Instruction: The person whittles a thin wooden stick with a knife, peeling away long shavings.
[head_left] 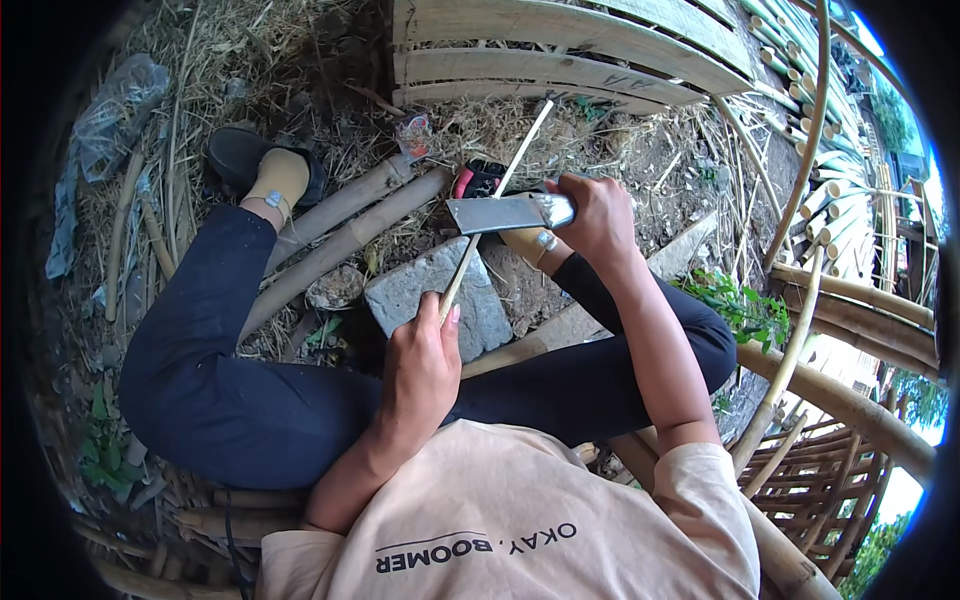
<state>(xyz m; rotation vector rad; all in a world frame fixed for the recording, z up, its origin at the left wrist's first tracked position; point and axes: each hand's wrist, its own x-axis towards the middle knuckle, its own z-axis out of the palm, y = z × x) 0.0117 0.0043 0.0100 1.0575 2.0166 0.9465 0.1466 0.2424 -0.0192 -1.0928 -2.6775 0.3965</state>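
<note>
My left hand (420, 365) is closed around the near end of a thin pale bamboo strip (521, 152), which slants up and away to the right. In my right hand (598, 220) is the handle of a broad-bladed cleaver (500, 214). Its wide grey blade lies across the strip, pointing left, and covers part of it. Whether the edge bites into the strip I cannot tell. Below the strip, between my legs, sits a grey stone block (440, 300).
Bamboo poles (340, 245) lie on the straw-strewn ground left of the stone. A wooden slatted crate (560, 65) stands ahead. Cut bamboo (835, 200) is stacked at the far right, with a curved bamboo pole (815, 130) before it. Clear plastic (125, 100) lies far left.
</note>
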